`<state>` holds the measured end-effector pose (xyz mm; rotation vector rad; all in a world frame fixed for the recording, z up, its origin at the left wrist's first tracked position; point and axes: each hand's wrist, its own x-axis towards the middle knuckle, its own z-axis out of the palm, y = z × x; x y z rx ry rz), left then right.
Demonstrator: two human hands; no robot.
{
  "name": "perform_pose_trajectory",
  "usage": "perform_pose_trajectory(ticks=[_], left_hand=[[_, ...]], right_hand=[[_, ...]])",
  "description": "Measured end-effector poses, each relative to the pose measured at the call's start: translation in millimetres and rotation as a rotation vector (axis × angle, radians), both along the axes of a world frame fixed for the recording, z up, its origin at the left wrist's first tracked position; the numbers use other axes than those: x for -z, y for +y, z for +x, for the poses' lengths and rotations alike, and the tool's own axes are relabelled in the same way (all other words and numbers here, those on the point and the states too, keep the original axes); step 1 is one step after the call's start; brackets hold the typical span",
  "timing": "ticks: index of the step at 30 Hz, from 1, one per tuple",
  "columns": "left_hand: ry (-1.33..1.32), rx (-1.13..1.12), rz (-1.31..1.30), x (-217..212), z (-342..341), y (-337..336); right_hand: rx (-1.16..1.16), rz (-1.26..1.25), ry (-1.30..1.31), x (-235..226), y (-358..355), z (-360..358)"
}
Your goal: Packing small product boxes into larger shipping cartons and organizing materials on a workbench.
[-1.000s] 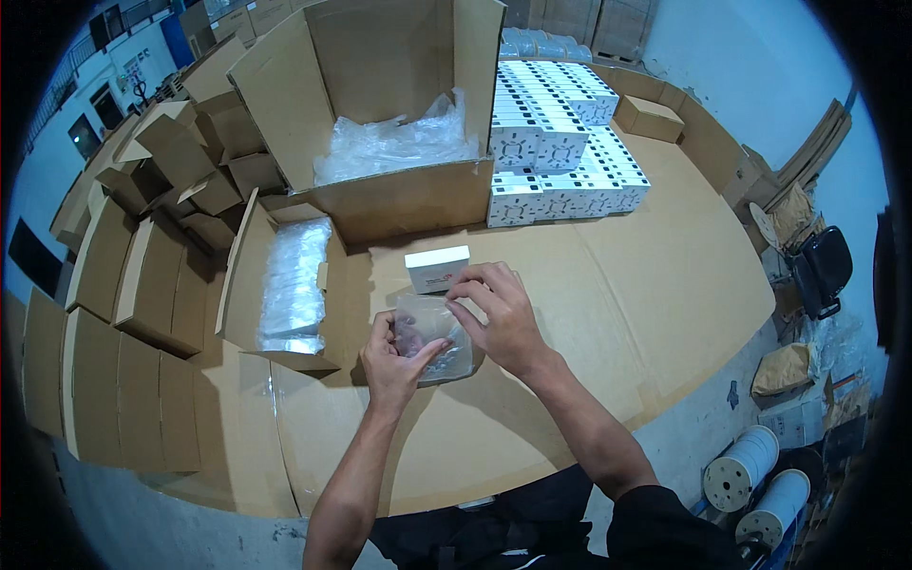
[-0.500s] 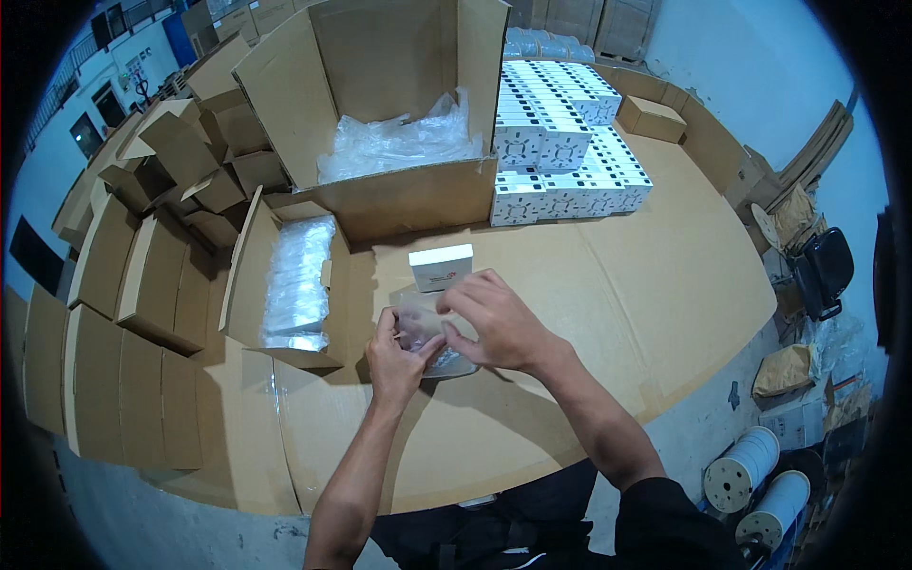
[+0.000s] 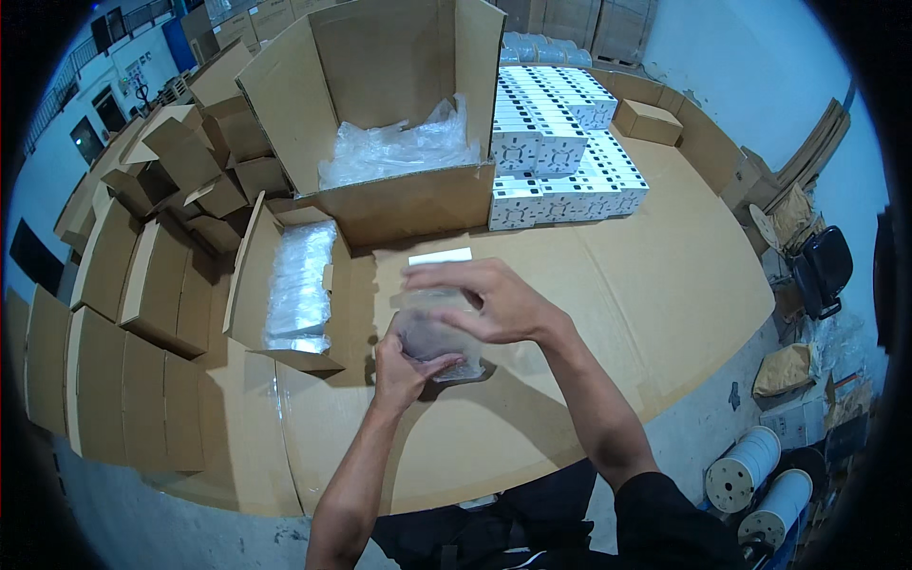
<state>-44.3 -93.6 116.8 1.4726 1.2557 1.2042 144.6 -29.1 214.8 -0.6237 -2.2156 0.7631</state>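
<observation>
A clear plastic bag [image 3: 439,328] is in my left hand [image 3: 404,369], the thumb lying across its lower front and the fingers behind it. What is inside the bag, if anything, is too blurred to tell. My right hand [image 3: 494,296] is over the bag's upper right part, fingers stretched to the left and thumb apart from them against the bag. Just beyond the fingers stands a small white box [image 3: 440,256], mostly hidden by my right hand.
An open carton [image 3: 237,285] at the left holds a row of clear plastic packs [image 3: 300,285]. Behind it stands a large carton [image 3: 408,204] with crumpled clear plastic [image 3: 404,147]. White patterned boxes [image 3: 560,166] are stacked at the back. Several brown cartons [image 3: 104,380] line the left side.
My right hand has moved up and left, its fingers unbending across the bag's top. The bag is lifted and turned more face-on, now covering more of the white box together with my hand.
</observation>
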Motion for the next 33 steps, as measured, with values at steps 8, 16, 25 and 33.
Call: perform_pose_trajectory(ticks=[8, 16, 25, 33], left_hand=[[-0.012, -0.032, -0.014, 6, -3, 8], [0.005, -0.07, 0.033, 0, -8, 10], [0.056, -0.071, -0.06, -1, -8, 13], [0.081, -0.044, -0.026, -4, -8, 14]], right_hand=[[0.475, -0.216, 0.383, 64, 19, 22], [0.421, -0.265, 0.343, 85, 27, 13], [0.475, -0.384, 0.631, 86, 29, 9], [0.363, -0.6, 1.073, 82, 27, 11]])
